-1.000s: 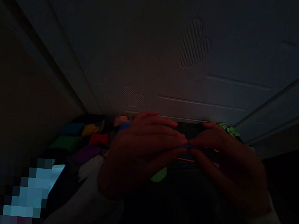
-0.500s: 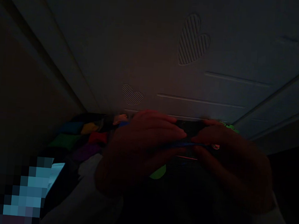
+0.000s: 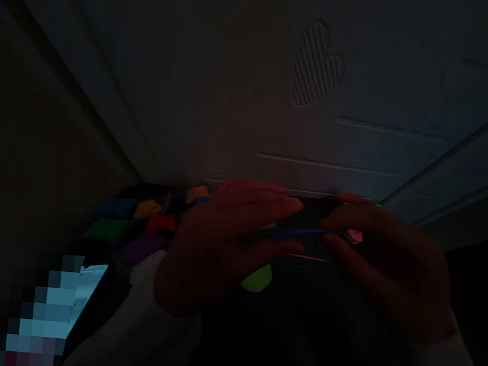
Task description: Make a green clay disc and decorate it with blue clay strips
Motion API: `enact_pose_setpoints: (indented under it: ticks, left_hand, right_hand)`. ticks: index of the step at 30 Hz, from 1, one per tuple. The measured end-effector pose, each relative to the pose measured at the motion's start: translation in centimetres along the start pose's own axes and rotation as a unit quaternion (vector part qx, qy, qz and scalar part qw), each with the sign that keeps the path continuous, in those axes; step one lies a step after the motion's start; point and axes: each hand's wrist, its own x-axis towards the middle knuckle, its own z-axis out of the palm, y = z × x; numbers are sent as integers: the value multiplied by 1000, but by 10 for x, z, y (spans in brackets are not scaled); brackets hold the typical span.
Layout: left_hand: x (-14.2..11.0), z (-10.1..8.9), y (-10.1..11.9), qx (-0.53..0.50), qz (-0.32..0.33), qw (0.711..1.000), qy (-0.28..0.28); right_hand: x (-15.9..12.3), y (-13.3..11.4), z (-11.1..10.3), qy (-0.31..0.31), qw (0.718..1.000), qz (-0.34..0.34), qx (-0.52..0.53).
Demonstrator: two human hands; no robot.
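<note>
The view is dark. My right hand (image 3: 394, 270) pinches a thin, bendy-looking blue strip (image 3: 299, 233) between thumb and fingers. The strip reaches left into the gap between the thumb and fingers of my left hand (image 3: 217, 243), which are apart; whether it touches the left palm is hidden. Below the strip lies a thin pink stick (image 3: 306, 258). Under the left thumb sits a round, flat light-green piece (image 3: 258, 278). A small pink piece (image 3: 354, 236) shows behind the right fingers.
Several soft-looking coloured pieces lie at left, among them a red one (image 3: 161, 223), a green one (image 3: 107, 230) and a purple one (image 3: 144, 247). A lit screen (image 3: 89, 289), partly pixelated, is at lower left. A pale panel with embossed hearts (image 3: 318, 67) rises behind.
The left thumb and fingers have spread apart around the blue strip. My right hand has shifted slightly right with the strip, and more of the pink stick shows.
</note>
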Motion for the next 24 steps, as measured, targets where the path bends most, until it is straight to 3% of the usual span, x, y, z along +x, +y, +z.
enact_pose_setpoints:
  ticks: [5, 9, 16, 20, 24]
  left_hand:
    - [1, -3, -3, -9, 2, 1000, -8]
    - [1, -3, -1, 2, -32, 999, -21]
    - [1, -3, 0, -78, -187, 979, -1]
    - [3, -3, 0, -110, -216, 970, 3]
    - [6, -1, 1, -57, -212, 975, 3]
  right_hand:
    - [-1, 2, 0, -2, 999, 33, 21]
    - [2, 4, 3, -28, 989, 97, 105]
    - [6, 19, 12, -59, 902, 247, 350]
    - [8, 17, 14, -67, 881, 266, 385]
    - [9, 13, 18, -71, 887, 250, 381]
